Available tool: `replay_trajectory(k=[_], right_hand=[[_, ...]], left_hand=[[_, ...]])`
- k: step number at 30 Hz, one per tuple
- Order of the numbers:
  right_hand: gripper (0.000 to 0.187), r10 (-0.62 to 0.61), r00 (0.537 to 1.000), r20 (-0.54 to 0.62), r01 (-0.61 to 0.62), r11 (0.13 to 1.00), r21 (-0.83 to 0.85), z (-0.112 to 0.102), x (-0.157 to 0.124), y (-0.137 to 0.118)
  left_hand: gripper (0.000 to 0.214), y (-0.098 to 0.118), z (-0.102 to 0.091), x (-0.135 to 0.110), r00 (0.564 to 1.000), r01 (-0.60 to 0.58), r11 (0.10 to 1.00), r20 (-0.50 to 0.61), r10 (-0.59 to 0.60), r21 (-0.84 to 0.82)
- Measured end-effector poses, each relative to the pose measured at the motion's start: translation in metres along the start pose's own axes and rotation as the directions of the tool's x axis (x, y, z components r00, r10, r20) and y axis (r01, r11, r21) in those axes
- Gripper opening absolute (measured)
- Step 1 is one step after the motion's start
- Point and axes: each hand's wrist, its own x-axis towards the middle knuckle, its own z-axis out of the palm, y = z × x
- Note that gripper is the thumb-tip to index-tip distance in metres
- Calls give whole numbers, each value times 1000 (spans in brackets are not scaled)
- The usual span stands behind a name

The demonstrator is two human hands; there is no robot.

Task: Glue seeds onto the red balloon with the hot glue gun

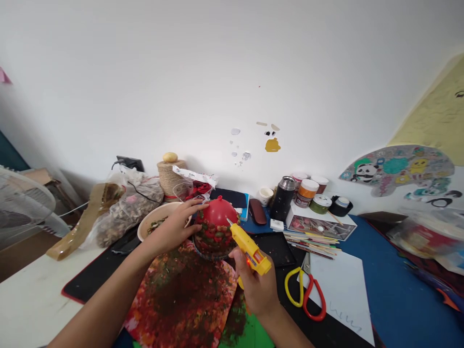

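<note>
A red balloon (220,212) stands knot up in front of me, its lower part covered with small red, brown and green pieces. My left hand (181,221) holds its left side, thumb and fingers apart on the surface. A yellow glue gun (249,245) is gripped in my right hand (258,290); its tip points up and left, close to the balloon's right side. Beneath lies a sheet with red and orange paint (188,309), strewn with dark crumbs. Just behind my left hand is a pale bowl (145,224) with small bits inside.
Scissors (304,295) with yellow and red handles lie right of my right hand, partly on white paper (340,280). Behind are a black thermos (283,197), paint jars (308,189) and several brushes (311,240). Left stand a twine spool (170,176), a plastic bag (126,208) and a fan (25,208).
</note>
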Motion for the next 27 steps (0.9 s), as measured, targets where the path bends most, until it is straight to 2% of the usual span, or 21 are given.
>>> replay_trajectory(k=[3, 10, 14, 18, 22, 27], right_hand=[[42, 2, 1000, 6, -2, 1000, -19, 1, -1, 0], [45, 1, 1000, -4, -1, 1000, -17, 0, 1, -1], [45, 17, 1000, -9, -17, 1000, -8, 0, 0, -1], [46, 15, 1000, 0, -15, 1000, -19, 0, 0, -1], [46, 8, 1000, -2, -8, 1000, -30, -1, 2, -2], [47, 12, 1000, 3, -12, 999, -39, -1, 1, 0]], left_hand=[[56, -2, -6, 1, 1000, 6, 1000, -4, -6, 7], [51, -1, -7, 1, 996, 9, 1000, -89, -10, -9], [44, 0, -3, 2, 984, 24, 995, -174, -41, -101], [41, 11, 3, 0, 953, 68, 984, -281, -113, -167], [45, 22, 12, -3, 962, 59, 993, -261, -85, -106], [52, 22, 17, -5, 975, 63, 997, -213, -69, -34]])
